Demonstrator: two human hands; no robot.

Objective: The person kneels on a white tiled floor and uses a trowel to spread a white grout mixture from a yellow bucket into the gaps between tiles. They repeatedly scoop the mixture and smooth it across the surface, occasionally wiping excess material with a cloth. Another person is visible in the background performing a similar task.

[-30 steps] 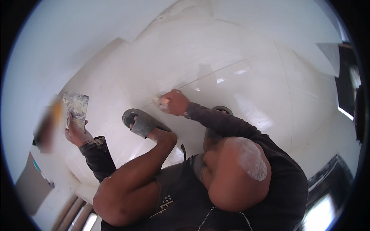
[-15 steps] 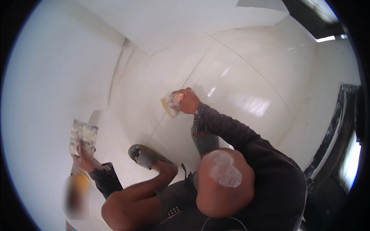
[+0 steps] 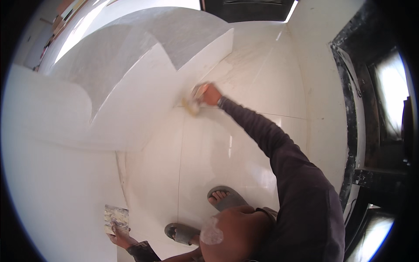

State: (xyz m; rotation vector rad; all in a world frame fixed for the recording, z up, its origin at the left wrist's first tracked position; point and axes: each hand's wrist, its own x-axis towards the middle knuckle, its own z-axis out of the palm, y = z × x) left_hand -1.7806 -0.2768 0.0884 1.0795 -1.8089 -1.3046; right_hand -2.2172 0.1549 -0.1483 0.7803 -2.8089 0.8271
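Observation:
My left hand (image 3: 120, 236) grips a flat square putty spreader (image 3: 116, 218) smeared with grey and cream putty, beside the white wall at the lower left. My right arm is stretched far forward. At its end my right hand (image 3: 210, 94) is closed on a wide brush (image 3: 192, 104) with a pale yellow edge, blurred by motion. The brush is close to the foot of a white block with a curved grey top (image 3: 192, 37), low by the tiled floor (image 3: 205, 148). Whether it touches the surface I cannot tell.
Another curved, grey-topped white block (image 3: 113, 61) stands at the left of the first. My sandalled feet (image 3: 227, 198) are on the glossy tiles. A dark, paint-spattered frame (image 3: 345, 109) runs along the right wall, and a black object (image 3: 248, 9) stands at the far edge.
My right hand has carried the brush from the open floor to the foot of the block. The view has shifted, bringing the grey tops into sight. The left hand still holds the putty spreader.

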